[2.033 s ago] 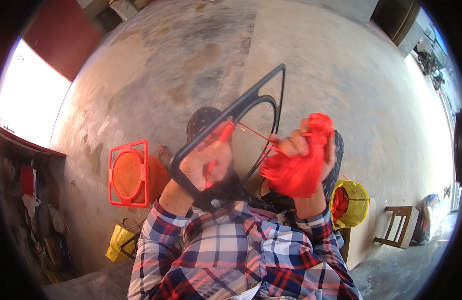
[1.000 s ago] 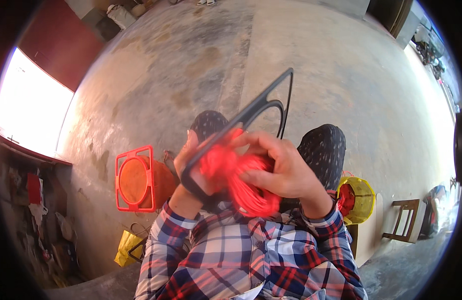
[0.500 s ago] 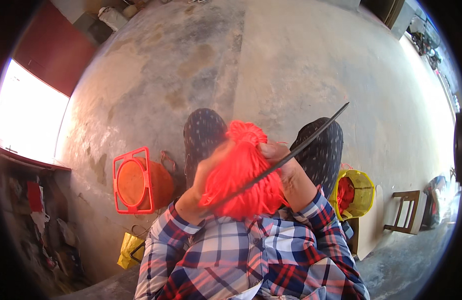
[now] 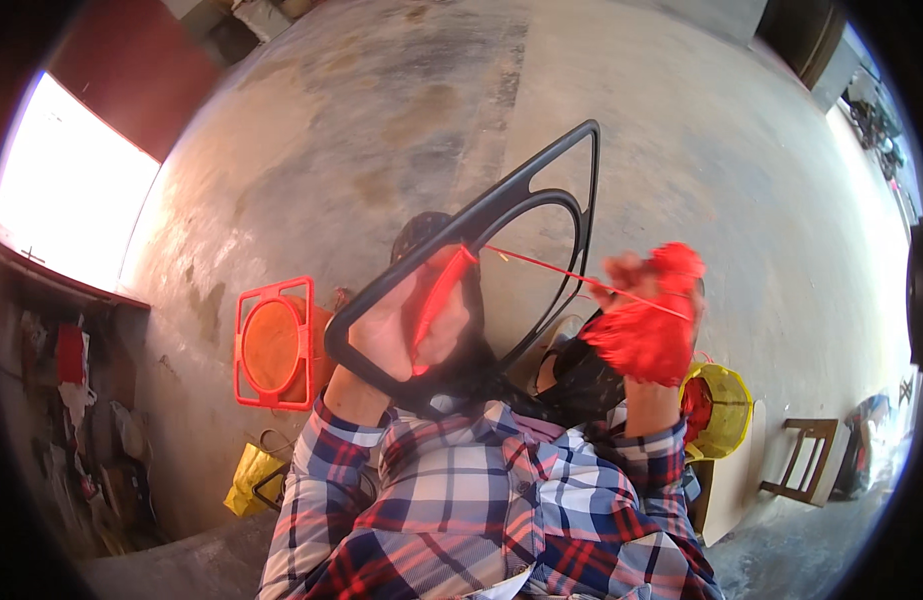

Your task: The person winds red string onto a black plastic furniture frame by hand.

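Observation:
A black plastic frame (image 4: 496, 203) with a ring in its middle is held tilted above my lap. My left hand (image 4: 381, 330) is closed at its near left end, where a band of red cord (image 4: 443, 290) crosses; blur softens the fingers. Off to the right, my right hand (image 4: 626, 278) has its fingers curled round a bunched hank of red cord (image 4: 636, 340). From the band on the frame, one thin red strand (image 4: 546, 268) stretches across to that hank.
An orange stool or drum with a red frame (image 4: 273, 342) against it stands at left, above a yellow bag (image 4: 253, 478). At right are a yellow basket (image 4: 726, 410) with red material in it and a small wooden stool (image 4: 806, 460). My knees flank the frame.
My hands have parted; the red hank has moved right with my right hand. The black frame has turned from edge-on to show its broad side, and a strand now spans the gap.

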Tool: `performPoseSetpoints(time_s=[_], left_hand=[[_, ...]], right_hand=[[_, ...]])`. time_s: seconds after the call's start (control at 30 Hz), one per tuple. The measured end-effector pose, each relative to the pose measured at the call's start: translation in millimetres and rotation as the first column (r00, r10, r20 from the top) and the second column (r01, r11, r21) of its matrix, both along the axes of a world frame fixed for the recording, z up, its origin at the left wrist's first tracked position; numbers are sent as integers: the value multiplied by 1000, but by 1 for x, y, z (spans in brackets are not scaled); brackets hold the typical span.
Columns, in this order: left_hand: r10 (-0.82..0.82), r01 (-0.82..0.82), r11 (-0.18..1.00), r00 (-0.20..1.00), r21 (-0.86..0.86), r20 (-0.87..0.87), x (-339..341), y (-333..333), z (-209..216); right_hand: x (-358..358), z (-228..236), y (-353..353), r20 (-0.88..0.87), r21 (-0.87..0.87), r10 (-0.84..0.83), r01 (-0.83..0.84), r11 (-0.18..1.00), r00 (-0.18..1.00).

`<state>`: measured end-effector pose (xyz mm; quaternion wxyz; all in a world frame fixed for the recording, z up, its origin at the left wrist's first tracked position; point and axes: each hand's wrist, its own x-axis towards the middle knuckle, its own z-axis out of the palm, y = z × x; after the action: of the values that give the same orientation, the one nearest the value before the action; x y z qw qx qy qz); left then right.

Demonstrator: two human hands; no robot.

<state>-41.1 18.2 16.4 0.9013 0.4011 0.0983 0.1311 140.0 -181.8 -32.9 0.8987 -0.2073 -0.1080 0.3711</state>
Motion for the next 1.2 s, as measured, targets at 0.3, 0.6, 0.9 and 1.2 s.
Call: performPoseSetpoints(time_s=[0.3, 0.6, 0.9, 1.2], left_hand=[[112, -112, 994, 993, 12, -27, -12, 19, -13], [-45, 38, 994, 997, -104, -69, -15, 52, -27], [-63, 53, 997, 984, -61, -170, -12, 64, -31], [-44, 40, 993, 999, -111, -30, -9, 61, -22]], right_hand=[[-13, 18, -39, 114, 318, 317, -337, 886, 941], [-28, -8, -14, -59, 73, 368, -363, 929, 928], [-31, -24, 1, -84, 22, 409, -409, 912, 909], [-37, -19, 2, -113, -30, 351, -357, 934, 929]])
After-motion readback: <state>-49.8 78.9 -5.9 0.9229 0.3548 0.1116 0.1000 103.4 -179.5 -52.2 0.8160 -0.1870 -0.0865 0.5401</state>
